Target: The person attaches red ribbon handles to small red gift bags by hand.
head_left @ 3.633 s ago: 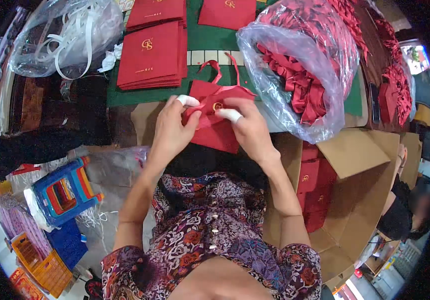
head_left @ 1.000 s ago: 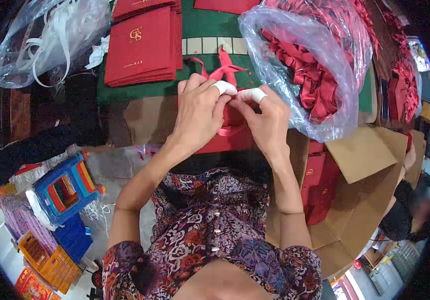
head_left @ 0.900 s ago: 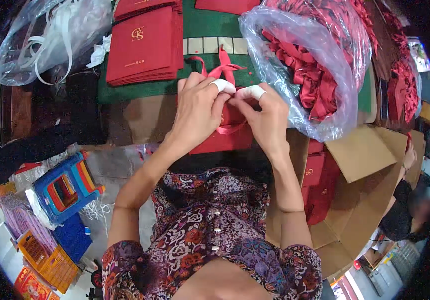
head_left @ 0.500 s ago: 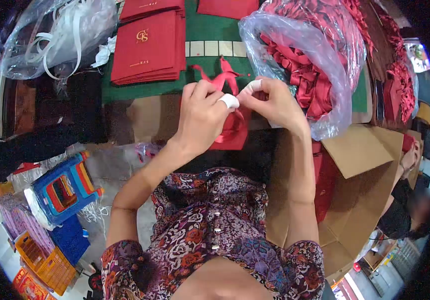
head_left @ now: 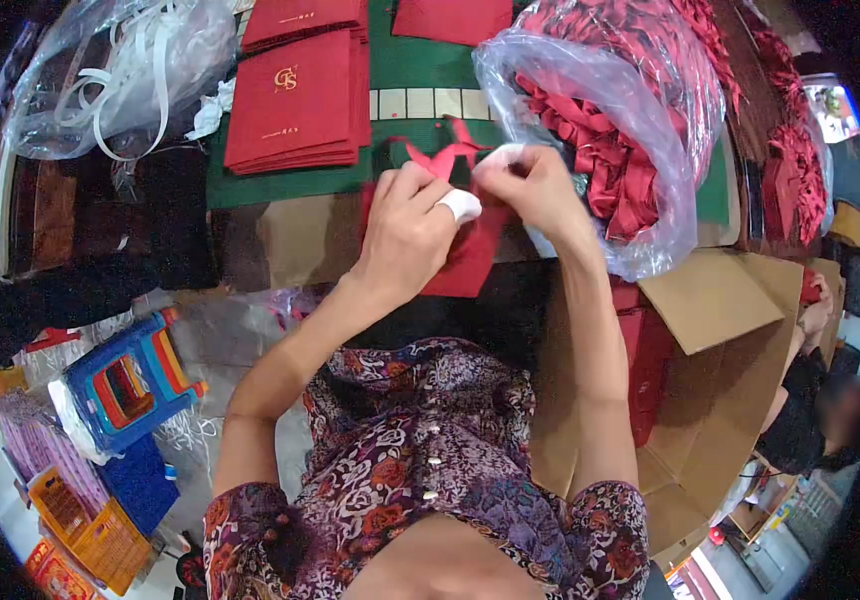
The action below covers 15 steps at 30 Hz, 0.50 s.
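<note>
A red ribbon (head_left: 442, 160) stands up in loops and loose ends above a flat red piece (head_left: 466, 268) at the table's front edge. My left hand (head_left: 408, 228) is closed in a pinch on the ribbon, over the red piece. Just to its right, my right hand (head_left: 540, 192) also pinches, thumb against forefinger, at the ribbon's right side. White tape wraps a finger on each hand. The fingers hide the middle of the ribbon, and whether it is knotted does not show.
Red printed folders (head_left: 295, 105) are stacked at the left on the green mat (head_left: 415, 62). A clear plastic bag (head_left: 678, 215) of red ribbons lies at the right. White straps (head_left: 100, 110) are at far left. A cardboard box (head_left: 715, 370) stands right; a co-worker (head_left: 800, 415) is beyond it.
My right hand has moved slightly away from the left, widening the gap between them. The ribbon's loops sit a little lower. My left hand has barely moved.
</note>
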Each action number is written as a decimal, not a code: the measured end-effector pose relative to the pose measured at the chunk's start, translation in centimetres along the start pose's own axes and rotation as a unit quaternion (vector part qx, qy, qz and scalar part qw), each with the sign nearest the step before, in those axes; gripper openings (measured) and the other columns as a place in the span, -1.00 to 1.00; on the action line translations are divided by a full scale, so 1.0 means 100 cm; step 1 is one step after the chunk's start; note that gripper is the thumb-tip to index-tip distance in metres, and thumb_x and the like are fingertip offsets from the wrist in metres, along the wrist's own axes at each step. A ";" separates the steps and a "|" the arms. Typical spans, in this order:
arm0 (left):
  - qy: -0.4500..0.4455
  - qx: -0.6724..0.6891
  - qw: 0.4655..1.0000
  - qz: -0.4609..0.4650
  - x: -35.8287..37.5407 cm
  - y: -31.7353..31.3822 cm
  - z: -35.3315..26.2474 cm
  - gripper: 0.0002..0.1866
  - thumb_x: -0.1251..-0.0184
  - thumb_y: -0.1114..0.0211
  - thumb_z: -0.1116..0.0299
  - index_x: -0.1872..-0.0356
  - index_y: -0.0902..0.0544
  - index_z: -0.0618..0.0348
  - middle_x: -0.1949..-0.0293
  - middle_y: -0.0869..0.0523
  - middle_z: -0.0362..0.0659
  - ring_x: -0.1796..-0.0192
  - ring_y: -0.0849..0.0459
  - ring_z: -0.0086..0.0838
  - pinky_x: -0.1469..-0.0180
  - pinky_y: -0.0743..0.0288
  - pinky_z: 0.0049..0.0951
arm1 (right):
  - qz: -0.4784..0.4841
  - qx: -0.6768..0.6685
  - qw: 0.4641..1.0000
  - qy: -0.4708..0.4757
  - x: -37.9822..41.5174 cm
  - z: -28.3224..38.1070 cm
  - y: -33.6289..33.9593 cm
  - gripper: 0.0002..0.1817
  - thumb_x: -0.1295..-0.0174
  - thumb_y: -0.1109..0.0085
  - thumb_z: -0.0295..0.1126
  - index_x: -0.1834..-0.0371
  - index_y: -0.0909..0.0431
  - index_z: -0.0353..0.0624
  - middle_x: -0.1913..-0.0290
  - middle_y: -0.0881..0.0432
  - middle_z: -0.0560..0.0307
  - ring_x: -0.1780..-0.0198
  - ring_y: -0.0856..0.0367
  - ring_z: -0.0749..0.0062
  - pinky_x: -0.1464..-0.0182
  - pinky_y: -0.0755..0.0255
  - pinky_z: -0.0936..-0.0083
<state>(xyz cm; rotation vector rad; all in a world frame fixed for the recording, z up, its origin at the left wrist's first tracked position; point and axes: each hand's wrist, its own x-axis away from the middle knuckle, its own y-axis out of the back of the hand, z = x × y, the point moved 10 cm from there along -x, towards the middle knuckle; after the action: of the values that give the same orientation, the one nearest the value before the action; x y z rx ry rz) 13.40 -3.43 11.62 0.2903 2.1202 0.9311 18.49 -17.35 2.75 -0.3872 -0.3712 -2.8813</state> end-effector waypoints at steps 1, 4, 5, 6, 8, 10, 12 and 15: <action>0.009 0.018 1.000 0.018 0.003 -0.006 0.000 -0.83 -0.06 -0.37 0.43 0.27 -0.73 0.14 0.30 -0.69 -0.20 0.13 -0.58 -0.28 0.04 -0.41 -0.23 | -0.083 0.003 0.996 0.021 -0.001 0.004 0.016 -0.84 -0.21 -0.35 -0.39 0.29 -0.75 -0.29 0.36 -0.69 0.35 0.32 -0.55 0.71 0.23 -0.43 0.64; 0.034 0.033 0.999 0.027 0.005 -0.013 0.007 -0.83 -0.07 -0.40 0.43 0.27 -0.73 0.15 0.28 -0.70 -0.17 0.13 -0.57 -0.26 0.05 -0.41 -0.22 | -0.148 0.062 0.986 0.046 -0.005 0.002 0.035 -0.78 -0.27 -0.35 -0.34 0.25 -0.74 -0.32 0.35 -0.73 0.30 0.32 -0.57 0.69 0.22 -0.45 0.58; 0.049 0.034 0.998 0.017 0.005 -0.013 0.012 -0.83 -0.08 -0.42 0.43 0.26 -0.73 0.16 0.28 -0.70 -0.17 0.13 -0.56 -0.25 0.06 -0.41 -0.22 | -0.175 0.101 0.978 0.056 -0.004 0.002 0.040 -0.77 -0.29 -0.34 -0.33 0.24 -0.75 -0.32 0.36 -0.74 0.28 0.31 -0.58 0.69 0.22 -0.46 0.56; 0.051 0.036 0.998 0.017 0.007 -0.017 0.016 -0.83 -0.10 -0.44 0.44 0.26 -0.73 0.16 0.27 -0.70 -0.16 0.11 -0.56 -0.24 0.05 -0.42 -0.20 | -0.210 0.191 0.956 0.076 0.003 0.015 0.043 -0.77 -0.31 -0.34 -0.29 0.21 -0.75 -0.27 0.38 -0.75 0.17 0.34 -0.62 0.63 0.23 -0.48 0.52; 0.057 0.039 0.998 0.005 0.011 -0.025 0.023 -0.82 -0.09 -0.46 0.45 0.25 -0.73 0.13 0.26 -0.72 -0.17 0.12 -0.57 -0.22 0.06 -0.42 -0.22 | -0.253 0.218 0.938 0.094 0.018 0.033 0.043 -0.78 -0.31 -0.34 -0.29 0.20 -0.74 -0.25 0.39 -0.73 0.13 0.36 -0.63 0.58 0.25 -0.49 0.51; 0.063 0.042 0.997 -0.005 0.012 -0.025 0.026 -0.82 -0.08 -0.47 0.46 0.25 -0.73 0.10 0.26 -0.73 -0.17 0.14 -0.59 -0.20 0.06 -0.43 -0.24 | -0.296 0.255 0.911 0.133 0.032 0.054 0.039 -0.79 -0.30 -0.35 -0.29 0.17 -0.72 -0.21 0.38 -0.69 0.08 0.38 -0.67 0.42 0.28 -0.51 0.44; 0.064 0.047 0.997 0.015 0.013 -0.030 0.025 -0.79 -0.08 -0.46 0.45 0.22 -0.71 0.16 0.24 -0.70 -0.16 0.07 -0.56 -0.23 0.03 -0.43 -0.19 | -0.260 0.260 0.915 0.168 0.032 0.062 0.026 -0.81 -0.29 -0.36 -0.31 0.17 -0.72 -0.18 0.36 -0.67 0.08 0.36 -0.68 0.39 0.27 -0.52 0.42; 0.059 0.038 0.997 0.030 0.013 -0.031 0.025 -0.78 -0.09 -0.46 0.44 0.21 -0.70 0.15 0.18 -0.70 -0.17 0.07 -0.56 -0.23 0.01 -0.44 -0.20 | -0.209 0.298 0.912 0.189 0.022 0.067 0.005 -0.85 -0.21 -0.37 -0.39 0.18 -0.72 -0.12 0.30 -0.62 0.05 0.28 -0.70 0.24 0.22 -0.54 0.37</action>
<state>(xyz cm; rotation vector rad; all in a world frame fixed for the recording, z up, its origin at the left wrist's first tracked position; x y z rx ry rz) 14.73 -3.71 7.61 0.3470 2.2700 0.9242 18.09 -16.39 9.71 0.3958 -1.3381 -2.9160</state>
